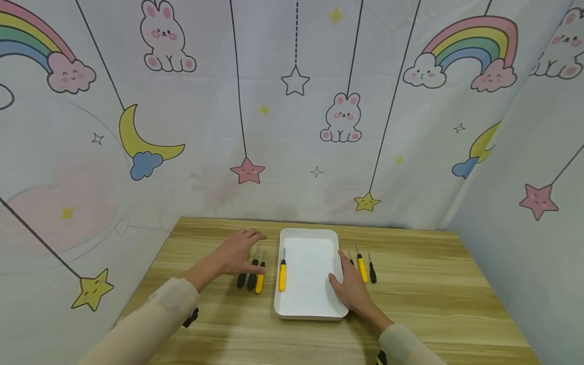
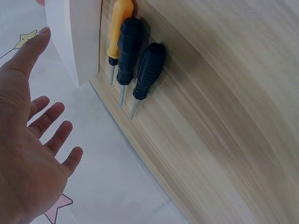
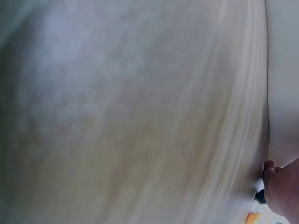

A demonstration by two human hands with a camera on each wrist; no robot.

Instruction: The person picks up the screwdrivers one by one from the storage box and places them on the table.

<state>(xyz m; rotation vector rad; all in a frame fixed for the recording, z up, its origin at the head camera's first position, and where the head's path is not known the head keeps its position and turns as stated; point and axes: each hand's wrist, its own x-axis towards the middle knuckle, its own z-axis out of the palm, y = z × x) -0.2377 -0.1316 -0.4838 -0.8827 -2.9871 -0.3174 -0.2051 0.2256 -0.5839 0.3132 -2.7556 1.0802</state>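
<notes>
My left hand [image 1: 237,253] hovers with spread fingers above a group of screwdrivers left of the tray, holding nothing. Below it lie a yellow-handled screwdriver [image 2: 120,29] and two black-handled ones, the nearer black screwdriver [image 2: 129,51] beside the yellow and the other black screwdriver [image 2: 149,70] outermost. A white rectangular tray [image 1: 310,311] stands at mid-table with one yellow-handled screwdriver [image 1: 282,276] along its left inner side. My right hand [image 1: 356,291] holds the tray's right wall, thumb over the inside and fingers along the outside; in the right wrist view the hand [image 3: 282,191] shows only at the edge.
Right of the tray lie another yellow-handled screwdriver [image 1: 362,268], a small black screwdriver [image 1: 372,272] and one more partly hidden by my right hand. A patterned cloth [image 1: 283,126] hangs behind the wooden table [image 1: 433,294] and along both sides.
</notes>
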